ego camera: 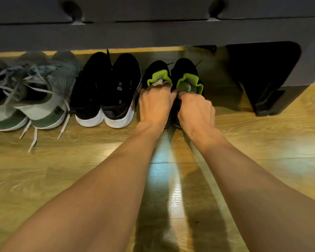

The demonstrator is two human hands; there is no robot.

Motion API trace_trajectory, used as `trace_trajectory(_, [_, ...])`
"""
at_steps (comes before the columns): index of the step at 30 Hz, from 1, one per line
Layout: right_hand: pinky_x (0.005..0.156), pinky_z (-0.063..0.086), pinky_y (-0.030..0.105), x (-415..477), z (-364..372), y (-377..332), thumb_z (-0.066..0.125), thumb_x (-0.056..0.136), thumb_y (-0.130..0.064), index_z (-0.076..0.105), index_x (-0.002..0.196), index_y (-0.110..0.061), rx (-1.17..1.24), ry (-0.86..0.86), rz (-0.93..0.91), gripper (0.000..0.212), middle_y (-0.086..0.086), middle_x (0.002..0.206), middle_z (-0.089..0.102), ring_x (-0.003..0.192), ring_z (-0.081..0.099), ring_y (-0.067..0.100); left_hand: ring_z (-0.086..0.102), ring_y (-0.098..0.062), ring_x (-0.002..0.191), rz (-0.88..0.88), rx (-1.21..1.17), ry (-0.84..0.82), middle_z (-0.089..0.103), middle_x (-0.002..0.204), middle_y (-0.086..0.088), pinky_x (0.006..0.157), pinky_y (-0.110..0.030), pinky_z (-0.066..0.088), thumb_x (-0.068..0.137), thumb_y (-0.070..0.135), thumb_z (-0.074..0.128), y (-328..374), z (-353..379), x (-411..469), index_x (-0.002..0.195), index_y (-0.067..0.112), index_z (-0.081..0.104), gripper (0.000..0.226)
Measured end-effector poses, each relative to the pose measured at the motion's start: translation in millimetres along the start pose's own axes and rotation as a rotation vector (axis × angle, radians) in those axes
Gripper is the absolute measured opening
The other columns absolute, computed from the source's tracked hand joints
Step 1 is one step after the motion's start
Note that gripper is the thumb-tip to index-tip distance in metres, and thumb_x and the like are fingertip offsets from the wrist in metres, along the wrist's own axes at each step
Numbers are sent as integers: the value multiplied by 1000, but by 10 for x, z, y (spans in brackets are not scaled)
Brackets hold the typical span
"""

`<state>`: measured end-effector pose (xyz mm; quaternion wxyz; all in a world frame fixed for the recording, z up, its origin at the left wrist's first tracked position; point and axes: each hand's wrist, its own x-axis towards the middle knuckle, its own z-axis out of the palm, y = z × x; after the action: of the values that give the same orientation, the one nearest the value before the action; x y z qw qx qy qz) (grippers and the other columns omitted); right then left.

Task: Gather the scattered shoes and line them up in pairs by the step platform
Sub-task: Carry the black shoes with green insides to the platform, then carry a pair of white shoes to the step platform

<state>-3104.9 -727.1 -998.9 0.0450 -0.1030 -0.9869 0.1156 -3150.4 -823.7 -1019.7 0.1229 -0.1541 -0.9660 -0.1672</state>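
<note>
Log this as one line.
left hand: grips left green-lined shoe | right hand: grips right green-lined shoe | grey pair, black pair: lined

Three shoe pairs stand side by side, toes tucked under the dark step platform (pixel 153 35). Left to right: grey pair (pixel 49 106), white-soled black pair (pixel 105 91), lime-lined black pair (pixel 185 67).

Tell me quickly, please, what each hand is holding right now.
Left hand: grips the left black lime-lined sneaker by its collar.
Right hand: grips the right black lime-lined sneaker likewise.
</note>
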Motion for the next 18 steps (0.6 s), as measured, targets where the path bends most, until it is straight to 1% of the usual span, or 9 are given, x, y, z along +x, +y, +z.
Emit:
trace_trajectory(2, [64, 34, 34, -7, 62, 33, 42, 90, -7, 57, 123, -26, 4, 22, -25, 41, 8, 116, 62, 92, 62, 39, 62, -36, 88, 13, 16, -7, 68, 92, -14, 74, -37, 43, 99, 43, 38, -1, 54, -2, 103, 11, 60, 40])
trace_trajectory(4, [63, 34, 34, -11, 99, 62, 42, 90, -8, 57, 123, -26, 4, 41, -40, 40, 7, 118, 62, 90, 62, 38, 63, -36, 86, 25, 30, 3, 68, 90, -14, 75, -37, 42, 100, 42, 38, 5, 84, -4, 102, 11, 61, 39])
trace_trajectory(8, [62, 34, 34, 44, 81, 98, 43, 87, -5, 58, 121, -24, -20, 43, -24, 42, 9, 113, 62, 88, 61, 39, 62, -40, 86, 26, 50, -28, 67, 93, -16, 69, -37, 37, 99, 39, 41, 5, 105, 68, 104, 12, 61, 34])
trace_trajectory(10, [63, 33, 33, 102, 53, 80, 45, 82, -1, 60, 118, -25, -9, 24, 3, 45, 11, 107, 63, 88, 61, 39, 62, -38, 86, 27, 81, -39, 67, 93, -15, 72, -38, 42, 97, 34, 47, -2, 85, 139, 101, 12, 62, 27])
trace_trajectory(11, [64, 33, 33, 140, 40, 69, 46, 80, -1, 62, 115, -25, -5, 12, 21, 45, 12, 103, 64, 86, 60, 38, 63, -36, 79, 36, 121, -7, 67, 86, -14, 70, -37, 45, 92, 30, 55, 3, 55, 183, 95, 11, 64, 21])
trace_trajectory(13, [64, 33, 32, 204, 25, 53, 45, 81, -3, 63, 110, -26, 10, -23, 60, 41, 11, 97, 65, 82, 57, 35, 64, -31, 60, 42, 198, 55, 66, 67, -11, 59, -31, 47, 78, 24, 73, -4, 13, 225, 77, 10, 67, 15])
trace_trajectory(14, [64, 34, 31, 211, 22, 57, 44, 83, -5, 63, 110, -27, 28, -42, 77, 39, 11, 96, 64, 79, 54, 32, 63, -31, 60, 58, 207, 56, 66, 67, -11, 59, -31, 47, 78, 25, 73, -16, 14, 213, 78, 10, 67, 16])
trace_trajectory(16, [65, 33, 31, 186, 23, 73, 44, 86, -9, 63, 110, -31, 60, -70, 93, 37, 10, 98, 63, 79, 53, 31, 63, -34, 78, 70, 142, -13, 67, 83, -13, 73, -38, 47, 91, 32, 58, -42, 67, 132, 95, 10, 65, 23])
trace_trajectory(18, [66, 34, 32, 138, 25, 86, 45, 88, -8, 62, 114, -33, 40, -81, 75, 39, 11, 103, 64, 88, 58, 34, 61, -36, 90, 37, 67, -53, 66, 96, -15, 86, -44, 43, 96, 38, 46, -70, 101, 32, 111, 12, 60, 34])
